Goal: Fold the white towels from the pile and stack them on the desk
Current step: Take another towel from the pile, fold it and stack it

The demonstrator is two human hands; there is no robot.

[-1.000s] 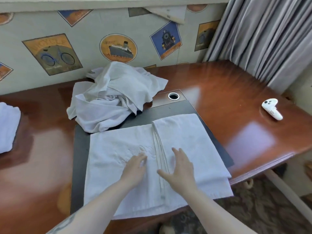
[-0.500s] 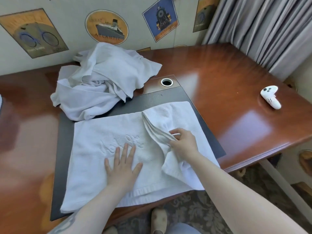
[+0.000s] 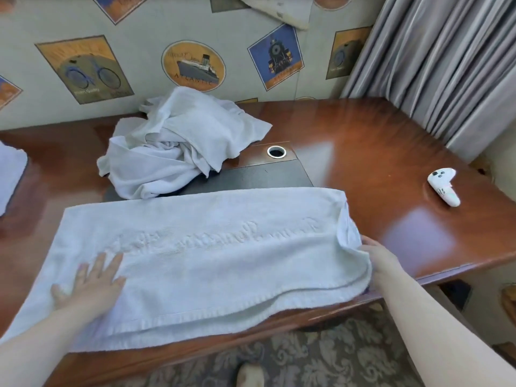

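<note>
Unfolded since 0.5 s ago — towel (image 3: 212, 247) now lies long axis left-right on table (image 3: 377, 163); left hand (image 3: 89, 283) flat on it, right hand (image 3: 377, 258) grips right end.

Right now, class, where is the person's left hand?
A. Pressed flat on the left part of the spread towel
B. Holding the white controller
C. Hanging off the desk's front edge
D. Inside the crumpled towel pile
A: the left hand lies with straight fingers on the spread towel, well apart from the towel pile and the controller.
</note>
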